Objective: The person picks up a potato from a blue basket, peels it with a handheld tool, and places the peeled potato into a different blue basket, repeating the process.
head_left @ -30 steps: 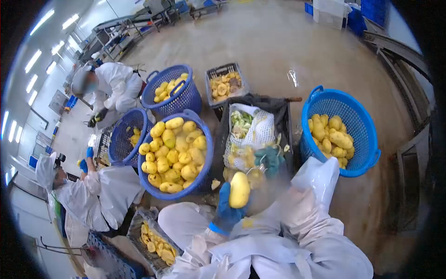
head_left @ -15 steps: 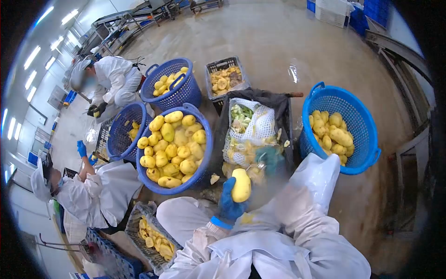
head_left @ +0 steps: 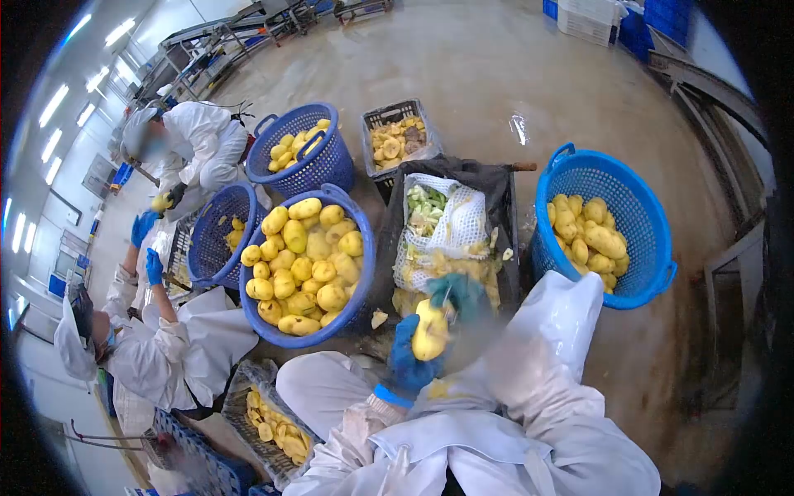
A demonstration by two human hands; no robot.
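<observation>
My left hand (head_left: 408, 360), in a blue glove, is wrapped round a peeled yellow potato (head_left: 430, 332) above my lap. My right hand (head_left: 463, 296), in a green glove, is closed at the potato's upper end; a small metal tool, partly blurred, shows between its fingers and the potato. Just beyond both hands lies a crate lined with black cloth (head_left: 506, 207), with white netting (head_left: 455, 219), green scraps and yellow peelings in it. Left of it stands a purple basket (head_left: 370, 273) full of peeled potatoes, and on the right a blue basket (head_left: 653, 207) of potatoes.
Two more purple baskets (head_left: 335, 169) (head_left: 198, 240) stand at the left, near two co-workers (head_left: 203, 136) (head_left: 149, 355) in white. Crates of potato pieces (head_left: 397, 140) (head_left: 285, 426) are beyond the lined crate and at lower left. Metal frames (head_left: 711, 124) line the right side.
My right hand has come back toward me, onto the potato's upper end. The nearer co-worker's blue gloves are now both raised, by the other co-worker's hands.
</observation>
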